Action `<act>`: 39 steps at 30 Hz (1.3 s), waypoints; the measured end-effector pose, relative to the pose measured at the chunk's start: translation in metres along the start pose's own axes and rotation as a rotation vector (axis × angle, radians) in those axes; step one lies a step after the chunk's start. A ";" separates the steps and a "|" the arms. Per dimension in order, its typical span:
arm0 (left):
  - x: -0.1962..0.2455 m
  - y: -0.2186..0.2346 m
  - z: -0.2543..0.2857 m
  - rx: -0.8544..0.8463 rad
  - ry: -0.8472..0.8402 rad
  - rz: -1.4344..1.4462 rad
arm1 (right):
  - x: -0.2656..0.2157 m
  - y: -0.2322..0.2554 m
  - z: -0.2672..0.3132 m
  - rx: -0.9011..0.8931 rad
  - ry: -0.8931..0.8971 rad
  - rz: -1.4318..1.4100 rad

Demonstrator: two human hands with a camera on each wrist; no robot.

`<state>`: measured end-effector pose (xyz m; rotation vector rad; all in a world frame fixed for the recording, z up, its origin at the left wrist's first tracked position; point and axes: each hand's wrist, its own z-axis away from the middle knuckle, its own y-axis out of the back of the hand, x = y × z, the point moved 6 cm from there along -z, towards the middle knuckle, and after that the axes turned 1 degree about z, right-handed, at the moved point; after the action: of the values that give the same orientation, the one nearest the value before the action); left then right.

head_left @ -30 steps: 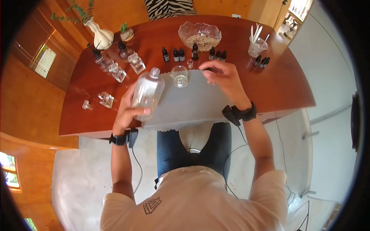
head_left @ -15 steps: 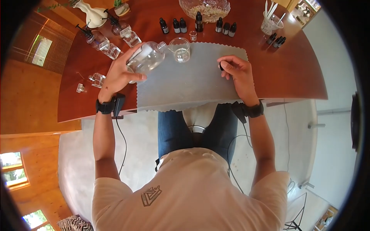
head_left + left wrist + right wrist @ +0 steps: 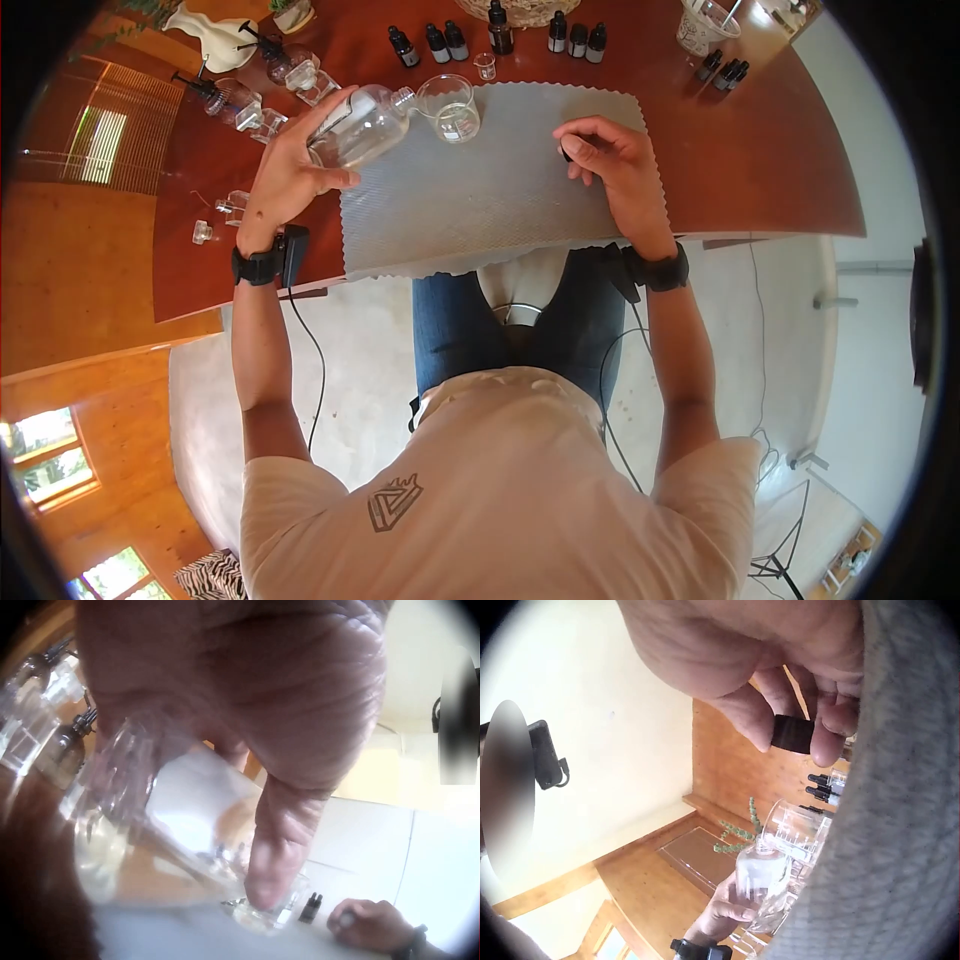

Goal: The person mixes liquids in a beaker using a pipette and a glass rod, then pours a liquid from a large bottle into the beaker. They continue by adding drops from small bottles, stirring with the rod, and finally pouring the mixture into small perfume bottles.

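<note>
My left hand (image 3: 283,182) grips a large clear bottle (image 3: 368,132), tipped over to the right. Its uncapped neck meets the rim of a clear glass beaker (image 3: 455,105) at the back of the grey mat (image 3: 470,205). Clear liquid shows low in the bottle in the left wrist view, where the thumb lies along its near side. To the right, over the mat, my right hand (image 3: 618,170) pinches a black cap (image 3: 793,734) between thumb and fingers.
Behind the beaker stand a tiny glass cup (image 3: 485,66) and a row of black dropper bottles (image 3: 500,30). Pump bottles (image 3: 228,98) and glass blocks crowd the left. A cup of white sticks (image 3: 700,30) and several small black bottles (image 3: 733,75) stand at right.
The left hand has tipped the bottle from nearly upright towards the beaker, bringing its neck to the rim. The right hand has drawn back from beside the dropper bottles with the cap. The head view has shifted.
</note>
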<state>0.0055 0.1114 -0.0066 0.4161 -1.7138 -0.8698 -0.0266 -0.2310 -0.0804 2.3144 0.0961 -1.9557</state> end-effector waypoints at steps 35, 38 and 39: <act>0.029 0.008 -0.004 0.102 -0.122 -0.348 | 0.002 -0.001 0.003 -0.025 0.021 0.032; 0.030 0.008 -0.004 0.107 -0.116 -0.378 | 0.003 -0.001 0.003 -0.023 0.015 0.042; 0.031 0.008 -0.004 0.110 -0.123 -0.381 | 0.003 -0.001 0.003 -0.011 0.028 0.034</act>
<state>0.0008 0.0949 0.0205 0.7954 -1.8315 -1.0939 -0.0287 -0.2305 -0.0839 2.3217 0.0700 -1.9022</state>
